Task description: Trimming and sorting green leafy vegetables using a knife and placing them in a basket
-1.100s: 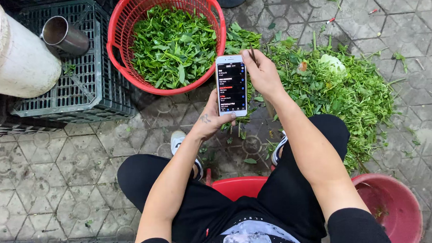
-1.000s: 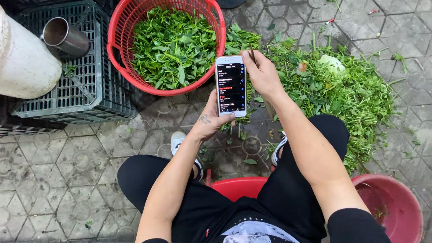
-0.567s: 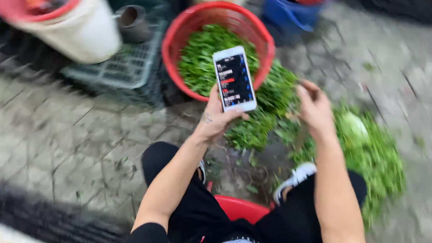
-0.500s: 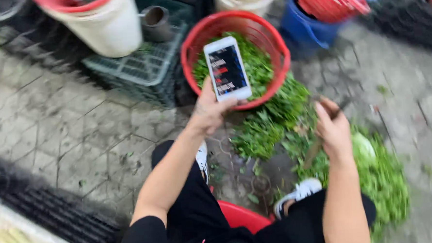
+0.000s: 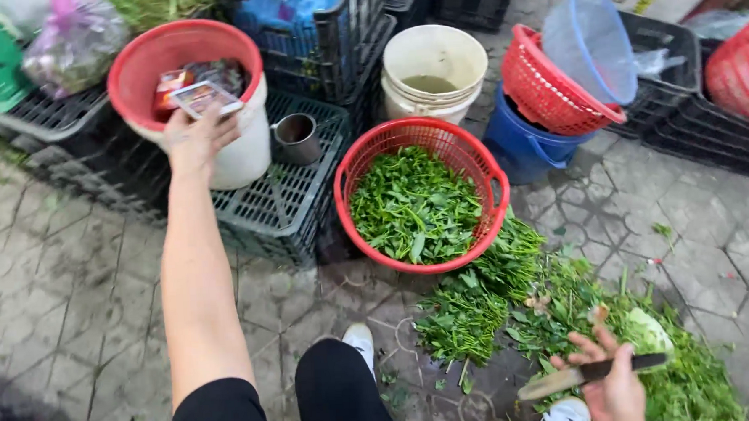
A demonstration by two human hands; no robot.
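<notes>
Phone [image 5: 204, 97] pinched in left hand [image 5: 196, 136] over red-rimmed bucket [image 5: 184, 50] of red packets [image 5: 167, 87]; right hand [image 5: 613, 383] grips knife [image 5: 590, 373].

Lit phone screen [image 5: 204, 97] over red-rimmed bucket [image 5: 132, 57], red packet [image 5: 167, 86] inside
</notes>
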